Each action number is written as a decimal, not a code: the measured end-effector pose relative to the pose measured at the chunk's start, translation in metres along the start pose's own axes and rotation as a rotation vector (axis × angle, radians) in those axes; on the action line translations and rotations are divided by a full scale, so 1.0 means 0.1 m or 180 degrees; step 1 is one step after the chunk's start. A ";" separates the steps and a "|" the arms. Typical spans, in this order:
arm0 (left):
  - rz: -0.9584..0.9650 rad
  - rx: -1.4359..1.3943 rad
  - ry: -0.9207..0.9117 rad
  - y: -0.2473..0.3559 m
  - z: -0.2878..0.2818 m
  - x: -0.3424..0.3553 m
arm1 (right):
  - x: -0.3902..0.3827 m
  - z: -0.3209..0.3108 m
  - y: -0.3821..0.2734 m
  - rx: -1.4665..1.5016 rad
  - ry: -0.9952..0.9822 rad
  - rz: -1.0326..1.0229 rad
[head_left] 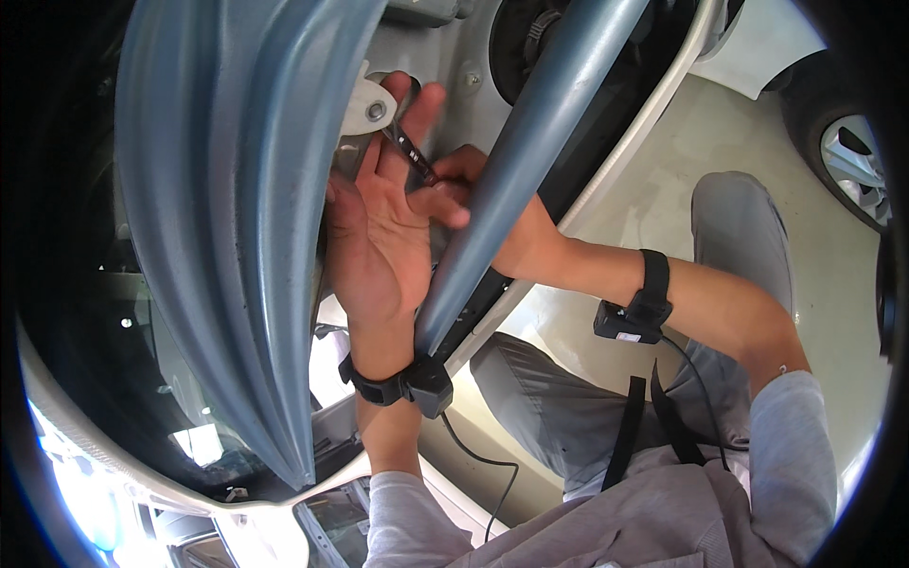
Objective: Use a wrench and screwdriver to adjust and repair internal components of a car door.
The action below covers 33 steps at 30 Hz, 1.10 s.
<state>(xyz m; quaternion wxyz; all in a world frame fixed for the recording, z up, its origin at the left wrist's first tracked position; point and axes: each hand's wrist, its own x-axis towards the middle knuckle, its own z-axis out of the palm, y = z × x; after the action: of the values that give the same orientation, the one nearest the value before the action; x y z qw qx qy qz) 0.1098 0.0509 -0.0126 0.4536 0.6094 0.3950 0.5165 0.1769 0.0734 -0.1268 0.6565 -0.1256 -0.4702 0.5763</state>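
A slim dark wrench (413, 155) with small light marks slants beside a white bracket (365, 107) that carries a round bolt (376, 111). The wrench's head end is partly hidden at the bracket and fingers. My right hand (459, 189) reaches behind the blue-grey tube (530, 142) and pinches the wrench's lower end; the tube covers part of this hand. My left hand (383, 227) lies palm toward me between the tube and a ribbed blue-grey panel (218, 189). Its fingers stretch apart up to the bracket, behind the wrench.
The car body's pale edge (634, 142) runs diagonally right of the tube. A round dark part (516, 43) sits at the top. At far right stands a car wheel (852, 156) on the light floor (663, 189). Cables hang from black wrist units (630, 322).
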 end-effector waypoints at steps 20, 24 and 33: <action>0.0333 0.0290 -0.0051 -0.02 -0.03 0.02 | 0.08 -0.10 -0.08 -0.0804 0.0664 -0.0478; 0.0166 0.0292 -0.0148 -0.01 -0.04 0.01 | 0.01 0.06 0.01 0.0011 0.0347 -0.0702; 0.0249 0.0164 -0.0111 -0.03 -0.06 0.01 | 0.04 -0.08 0.04 -0.0539 0.0298 -0.0351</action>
<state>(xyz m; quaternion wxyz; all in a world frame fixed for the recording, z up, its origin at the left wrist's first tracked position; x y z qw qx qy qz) 0.1043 0.0538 -0.0150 0.4240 0.6449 0.3760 0.5128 0.1799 0.0817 -0.1322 0.6955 -0.1814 -0.4922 0.4911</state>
